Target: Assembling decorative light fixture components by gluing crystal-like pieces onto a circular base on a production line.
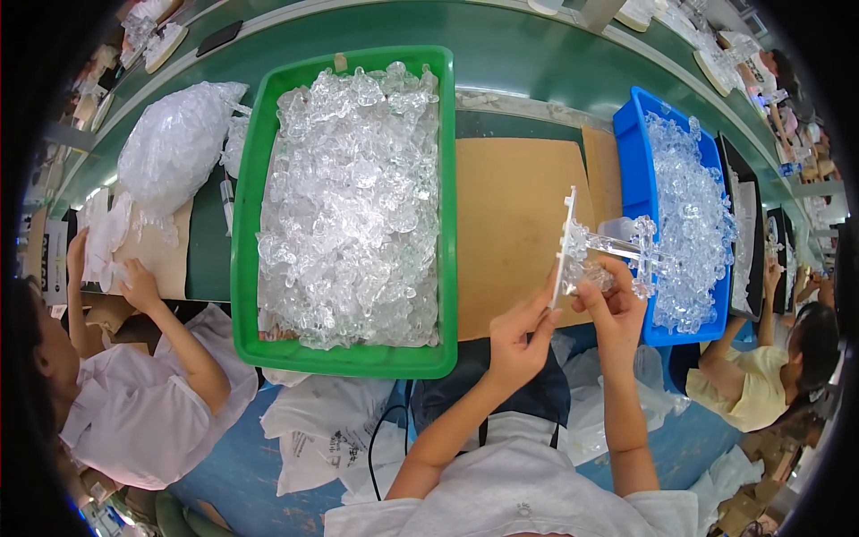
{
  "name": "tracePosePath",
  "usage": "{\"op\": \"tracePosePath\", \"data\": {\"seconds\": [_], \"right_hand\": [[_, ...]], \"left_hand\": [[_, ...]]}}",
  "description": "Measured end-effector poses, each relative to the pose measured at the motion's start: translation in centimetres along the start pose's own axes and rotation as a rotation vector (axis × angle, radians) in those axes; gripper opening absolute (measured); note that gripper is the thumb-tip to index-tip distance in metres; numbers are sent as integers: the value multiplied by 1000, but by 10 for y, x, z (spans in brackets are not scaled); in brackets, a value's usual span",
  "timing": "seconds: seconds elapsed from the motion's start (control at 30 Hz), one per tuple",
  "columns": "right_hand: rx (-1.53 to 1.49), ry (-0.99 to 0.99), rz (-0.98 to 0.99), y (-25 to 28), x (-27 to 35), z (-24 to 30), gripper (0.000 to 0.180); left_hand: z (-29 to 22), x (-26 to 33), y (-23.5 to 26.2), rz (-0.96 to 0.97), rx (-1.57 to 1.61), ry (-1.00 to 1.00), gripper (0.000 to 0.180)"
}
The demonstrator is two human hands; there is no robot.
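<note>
Over the right part of the brown cardboard, my left hand (521, 338) is closed on the lower end of a thin white plate (565, 242), seen nearly edge-on. Clear plastic parts (617, 243) with a branching, sprue-like frame stick out from the plate's right side. My right hand (616, 309) is closed on the clear parts close to the plate. Its fingertips partly hide what they pinch. To the left, a green tray (449, 206) holds a heap of clear plastic pieces (353, 206). Right of my hands, a blue bin (632, 152) is filled with smaller clear parts (687, 224).
The cardboard sheet (514, 215) lies between tray and bin on the green table (501, 63). A bulging clear bag (174, 143) sits at the left beside a co-worker (143, 403). Another person (752, 376) works at the right. White bags (331, 430) lie below the table edge.
</note>
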State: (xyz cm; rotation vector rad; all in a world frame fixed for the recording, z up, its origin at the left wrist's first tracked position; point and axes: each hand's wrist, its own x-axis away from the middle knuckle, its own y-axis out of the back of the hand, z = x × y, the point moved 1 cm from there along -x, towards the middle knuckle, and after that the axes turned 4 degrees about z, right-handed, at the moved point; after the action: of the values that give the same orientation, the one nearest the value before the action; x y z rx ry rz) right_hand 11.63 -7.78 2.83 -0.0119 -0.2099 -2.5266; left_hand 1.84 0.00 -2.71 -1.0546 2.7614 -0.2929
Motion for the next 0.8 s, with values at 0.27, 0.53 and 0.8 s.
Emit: {"op": "tracePosePath", "data": {"seconds": [0.27,0.53,0.8], "right_hand": [[41,29,63,8,2,22,30],[30,-3,51,3,6,18,31],[-190,-98,-33,-6,7,10,33]], "left_hand": [[-23,-1,-5,-3,34,-133,41],[-10,8,2,9,-151,-215,39],[-18,3,-5,-72,-54,-150,35]]}}
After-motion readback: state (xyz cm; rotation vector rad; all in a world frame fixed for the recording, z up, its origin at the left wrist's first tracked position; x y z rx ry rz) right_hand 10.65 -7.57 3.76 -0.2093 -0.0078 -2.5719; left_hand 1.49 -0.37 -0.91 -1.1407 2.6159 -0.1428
